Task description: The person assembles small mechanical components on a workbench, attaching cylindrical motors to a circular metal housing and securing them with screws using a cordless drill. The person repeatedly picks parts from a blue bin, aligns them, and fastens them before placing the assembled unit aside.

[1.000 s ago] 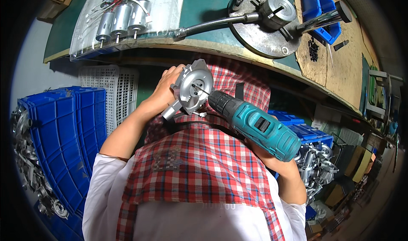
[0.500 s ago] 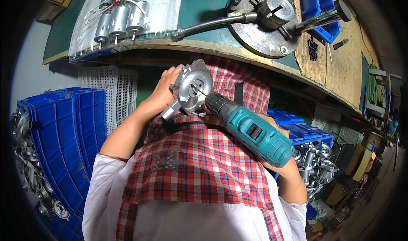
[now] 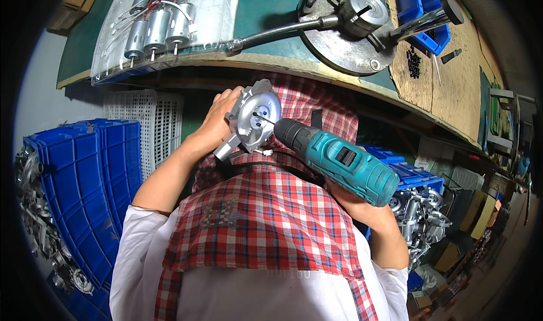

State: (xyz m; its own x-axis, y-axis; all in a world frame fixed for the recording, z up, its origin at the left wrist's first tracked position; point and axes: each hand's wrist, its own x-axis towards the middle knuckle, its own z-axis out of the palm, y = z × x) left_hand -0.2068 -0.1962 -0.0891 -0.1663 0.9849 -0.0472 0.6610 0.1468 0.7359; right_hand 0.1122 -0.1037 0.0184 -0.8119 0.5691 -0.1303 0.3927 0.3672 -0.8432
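Note:
My left hand [image 3: 222,114] is closed around the back of a silver metal housing [image 3: 263,103], a round casting with a short spout pointing toward my body. Several small dark holes or screw heads show in the recessed centre of the housing. In my right hand [image 3: 357,203] is a teal and black cordless drill [image 3: 345,162], its body hiding most of the fingers. The thin bit [image 3: 264,118] points left into the housing's centre, which the drill's light brightens. A small white connector [image 3: 264,152] hangs below the housing.
Small motors with wires [image 3: 155,32] lie on the bench at the far left. A round metal fixture with a lever [image 3: 339,44], a blue bin [image 3: 416,7] and black screws [image 3: 414,65] are to its right. Blue crates [image 3: 73,179] and metal castings [image 3: 421,219] flank me.
The drill's rear has swung up and to the right, and its bit now meets a different spot in the housing's centre. The drill's light now shines on the housing. My left hand stays put.

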